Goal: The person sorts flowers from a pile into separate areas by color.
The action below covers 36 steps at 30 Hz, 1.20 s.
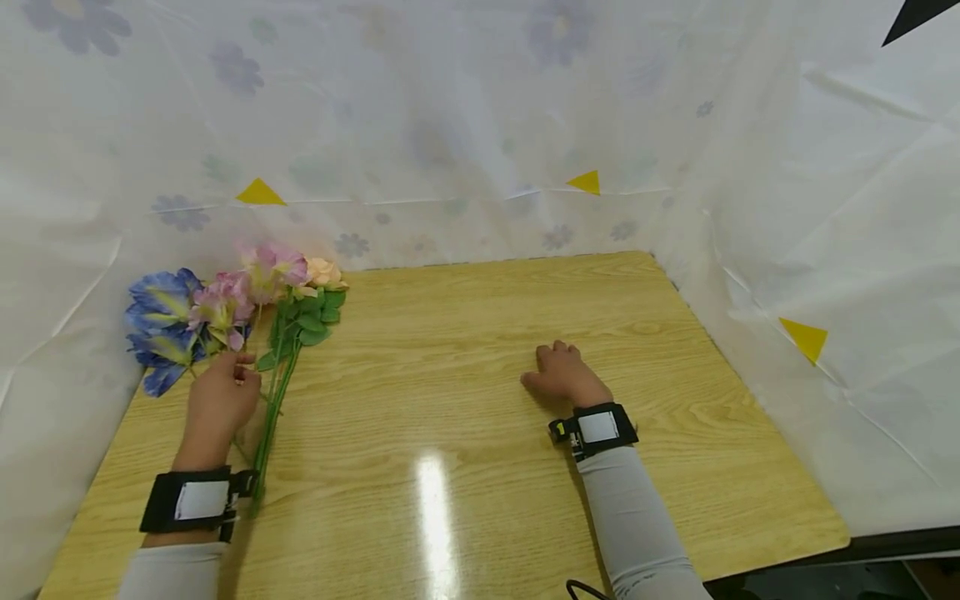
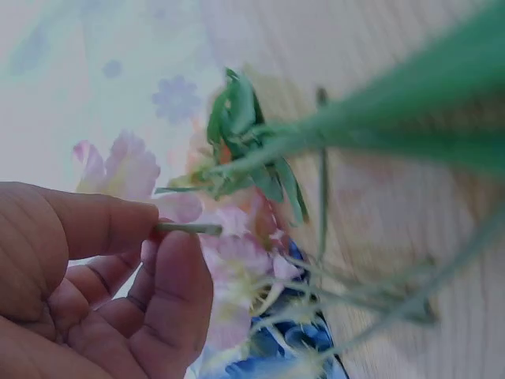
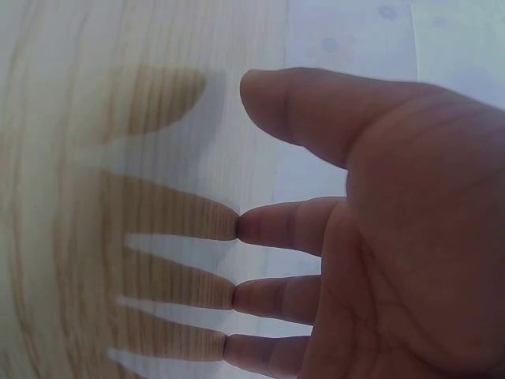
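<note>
At the table's left side my left hand (image 1: 221, 400) is among artificial flowers. Its thumb and a finger pinch a thin green flower stem (image 2: 193, 229), whose short end pokes out past the fingertips. Pink flowers (image 1: 225, 302) and blue flowers (image 1: 161, 308) lie just beyond that hand. A peach flower (image 1: 324, 273) with green leaves (image 1: 311, 318) lies further back, and long green stems (image 1: 268, 433) run toward the near edge, right of the hand. My right hand (image 1: 566, 375) holds nothing; its spread fingers (image 3: 276, 300) meet the wooden surface at their tips.
The wood-grain table (image 1: 420, 367) fills the middle. White flower-printed sheeting (image 1: 465, 125) stands behind it and at both sides, with yellow triangles (image 1: 260, 192) on it. A black cable (image 1: 585, 590) curves at the near edge by the right sleeve.
</note>
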Tool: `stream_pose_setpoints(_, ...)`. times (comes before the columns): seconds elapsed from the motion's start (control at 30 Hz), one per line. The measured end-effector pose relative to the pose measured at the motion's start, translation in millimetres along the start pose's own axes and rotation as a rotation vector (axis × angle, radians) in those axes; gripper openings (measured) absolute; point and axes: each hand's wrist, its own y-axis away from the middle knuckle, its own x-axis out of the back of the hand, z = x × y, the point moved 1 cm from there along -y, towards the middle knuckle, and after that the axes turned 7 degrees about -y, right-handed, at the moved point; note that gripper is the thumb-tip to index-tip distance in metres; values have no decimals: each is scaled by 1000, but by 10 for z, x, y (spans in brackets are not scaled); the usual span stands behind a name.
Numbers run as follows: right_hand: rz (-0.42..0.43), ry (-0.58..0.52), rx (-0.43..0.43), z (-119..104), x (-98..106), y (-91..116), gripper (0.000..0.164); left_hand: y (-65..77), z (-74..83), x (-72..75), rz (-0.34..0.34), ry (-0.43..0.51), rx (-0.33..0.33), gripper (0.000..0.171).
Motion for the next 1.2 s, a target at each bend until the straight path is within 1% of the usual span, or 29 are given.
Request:
stream_pose_setpoints(0.1,4,-3,-4,1,3,5,68,16,108,-46,-13,45,-5,41)
stream_pose_setpoints(0.33,10,-10,-8,-6,-5,13,68,52,335,-175,22,108,-85,39)
stream_pose_setpoints(0.4,15,-10,-8,-12,-8,21,67,60,393,-191,34,135,-89,38)
stream_pose_setpoints(0.53,24,-14,-10,-26,-1,33,66,72,499,-201,69,154,-98,38)
stream_pose_setpoints(0.6,24,-12,-8,-36,6,40,66,77,548,-208,74,168,-109,39)
stream_pose_setpoints(0.67,22,-10,-6,-40,12,44,66,78,598,-234,65,194,-132,39)
stream_pose_setpoints(0.73,25,-13,-7,-43,15,42,65,71,632,-293,59,227,-167,38)
stream_pose_setpoints(0.83,51,-13,-2,-42,-1,24,62,58,668,-432,58,267,-227,34)
stream_pose_setpoints(0.9,106,-23,31,-45,-34,-4,57,59,695,-542,62,282,-259,32)
stream_pose_setpoints(0.97,182,-93,70,-74,-58,-32,53,65,755,-638,64,303,-286,31)
stream_pose_setpoints(1.07,281,-275,138,-179,-99,-56,48,93,886,-759,58,338,-302,31)
stream_pose_setpoints(1.13,323,-415,172,-290,-111,-47,47,119,991,-832,48,369,-306,31)
stream_pose_setpoints(1.2,356,-499,209,-413,-115,-28,44,145,1098,-912,33,400,-306,30)
